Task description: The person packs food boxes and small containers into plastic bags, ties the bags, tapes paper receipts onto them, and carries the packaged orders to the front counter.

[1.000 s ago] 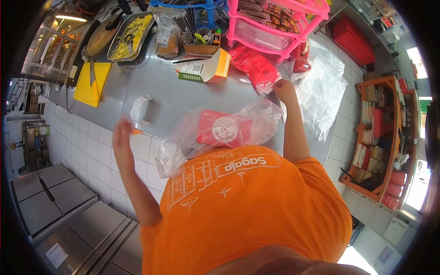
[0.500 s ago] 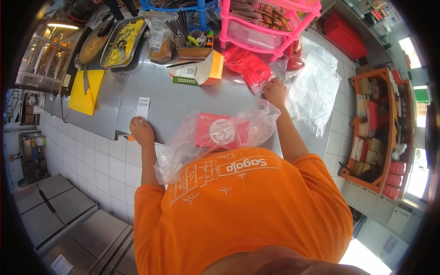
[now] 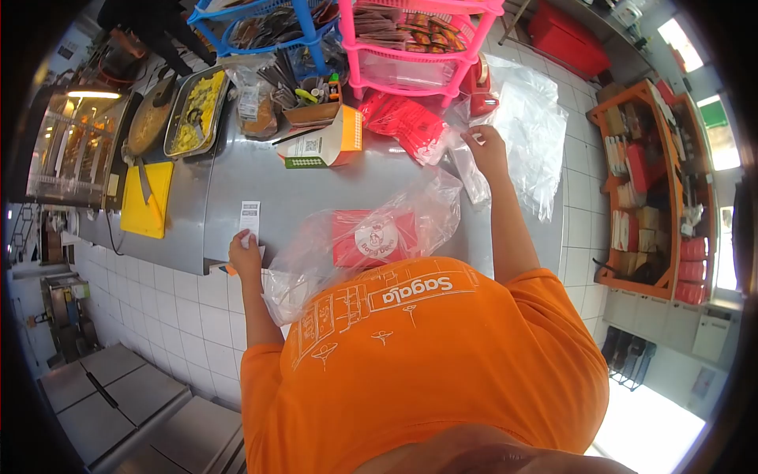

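A printed paper slip [image 3: 250,216] stands up from the fingers of my left hand [image 3: 245,253], which are closed on its lower end at the table's near edge. A bit of orange shows under that hand. My right hand [image 3: 485,148] is raised at the right, thumb and forefinger curled together in a pinch. Whatever may be between them is too small to make out. Beside it are a red printed plastic packet [image 3: 407,126] and a folded clear plastic strip [image 3: 471,175]. In front of my body, a red box [image 3: 355,237] with a round white logo sits inside a clear plastic bag [image 3: 430,201].
Behind stand a pink rack [image 3: 418,59] with sachets and a blue rack [image 3: 272,31]. An orange-and-white carton [image 3: 335,142] lies mid-table. Clear plastic bags [image 3: 529,134] cover the right end. A knife [image 3: 144,182] rests on a yellow cutting board [image 3: 150,213] at left.
My right hand has come off the red packet and now sits to its right, above the clear plastic. The left hand stays at the paper slip. The whole view has shifted slightly.
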`<state>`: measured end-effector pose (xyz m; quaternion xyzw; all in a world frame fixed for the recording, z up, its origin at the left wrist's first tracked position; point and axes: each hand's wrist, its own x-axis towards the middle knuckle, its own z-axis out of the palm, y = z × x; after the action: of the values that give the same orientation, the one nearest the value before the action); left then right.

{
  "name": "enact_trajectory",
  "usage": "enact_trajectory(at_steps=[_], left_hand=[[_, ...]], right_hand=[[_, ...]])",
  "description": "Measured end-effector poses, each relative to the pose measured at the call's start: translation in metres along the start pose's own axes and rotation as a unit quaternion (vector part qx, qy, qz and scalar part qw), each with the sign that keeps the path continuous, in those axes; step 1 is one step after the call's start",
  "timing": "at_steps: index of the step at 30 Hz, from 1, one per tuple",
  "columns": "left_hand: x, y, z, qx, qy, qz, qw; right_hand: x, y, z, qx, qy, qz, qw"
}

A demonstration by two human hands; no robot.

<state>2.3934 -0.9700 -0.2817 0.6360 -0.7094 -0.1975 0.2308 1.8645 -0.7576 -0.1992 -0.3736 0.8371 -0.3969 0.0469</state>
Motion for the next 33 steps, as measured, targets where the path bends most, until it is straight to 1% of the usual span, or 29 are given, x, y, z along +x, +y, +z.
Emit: enact_trajectory(at_steps=[4, 7, 8, 10, 11, 13, 14, 16, 17, 18, 20, 22, 23, 25, 26, 27, 28, 29, 30, 31, 32, 33], left_hand=[[0.005, -0.015, -0.001, -0.143, 0.018, -0.004, 0.990], [0.005, -0.023, -0.014, -0.230, -0.001, -0.065, 0.971], [0.006, -0.025, -0.019, -0.240, -0.014, -0.090, 0.966], [0.000, -0.017, -0.032, -0.206, -0.013, -0.069, 0.976], [-0.003, -0.011, -0.039, -0.189, -0.012, -0.058, 0.980], [-0.016, 0.017, -0.057, -0.083, 0.022, 0.025, 0.996], [-0.023, 0.033, -0.067, -0.028, 0.038, 0.066, 0.997], [-0.031, 0.057, -0.087, -0.100, 0.018, 0.102, 0.990], [-0.036, 0.069, -0.098, -0.136, 0.008, 0.118, 0.984], [-0.042, 0.087, -0.113, -0.181, -0.057, 0.093, 0.978], [-0.055, 0.125, -0.142, -0.267, -0.182, 0.034, 0.946], [-0.067, 0.153, -0.155, -0.283, -0.227, 0.094, 0.927], [-0.071, 0.163, -0.155, -0.290, -0.250, 0.124, 0.915], [-0.074, 0.178, -0.148, -0.226, -0.242, 0.159, 0.930], [-0.074, 0.182, -0.145, -0.192, -0.240, 0.179, 0.935], [-0.072, 0.182, -0.144, -0.196, -0.244, 0.189, 0.931], [-0.072, 0.180, -0.142, -0.199, -0.251, 0.198, 0.926], [-0.071, 0.177, -0.143, -0.201, -0.258, 0.209, 0.921], [-0.072, 0.174, -0.147, -0.192, -0.268, 0.218, 0.918], [-0.073, 0.170, -0.151, -0.186, -0.274, 0.226, 0.916], [-0.071, 0.167, -0.155, -0.181, -0.276, 0.232, 0.915], [-0.069, 0.166, -0.157, -0.193, -0.291, 0.221, 0.911]], right_hand=[[-0.002, -0.001, -0.018, 0.111, 0.038, 0.027, 0.993], [-0.004, -0.001, -0.021, 0.144, 0.012, 0.070, 0.987], [-0.004, -0.001, -0.021, 0.194, -0.001, 0.091, 0.977], [0.001, -0.004, -0.019, 0.293, -0.029, 0.128, 0.947], [0.008, -0.008, -0.023, 0.294, -0.027, 0.099, 0.950], [0.021, -0.044, -0.054, 0.296, -0.023, 0.045, 0.954], [0.024, -0.071, -0.077, 0.336, 0.019, 0.010, 0.941], [0.032, -0.117, -0.122, 0.415, 0.094, -0.054, 0.904], [0.035, -0.128, -0.143, 0.452, 0.124, -0.084, 0.879], [0.036, -0.121, -0.165, 0.604, 0.027, -0.194, 0.772], [0.018, -0.145, -0.197, 0.742, -0.017, -0.269, 0.613], [-0.041, -0.179, -0.203, 0.848, -0.083, -0.211, 0.479], [-0.047, -0.182, -0.175, 0.807, -0.130, -0.207, 0.537], [-0.058, -0.188, -0.119, 0.698, -0.221, -0.219, 0.644], [-0.051, -0.176, -0.078, 0.508, -0.205, -0.129, 0.826], [-0.041, -0.178, -0.051, 0.279, -0.171, -0.028, 0.945], [-0.034, -0.193, -0.037, -0.009, -0.276, 0.010, 0.961], [-0.016, -0.138, -0.001, -0.055, -0.204, -0.179, 0.961], [-0.003, -0.084, 0.030, -0.102, -0.121, -0.362, 0.919], [-0.004, -0.089, 0.025, -0.048, -0.174, -0.231, 0.956], [-0.004, -0.102, 0.016, 0.007, -0.225, -0.098, 0.969], [-0.003, -0.117, 0.007, 0.062, -0.273, 0.038, 0.959]])
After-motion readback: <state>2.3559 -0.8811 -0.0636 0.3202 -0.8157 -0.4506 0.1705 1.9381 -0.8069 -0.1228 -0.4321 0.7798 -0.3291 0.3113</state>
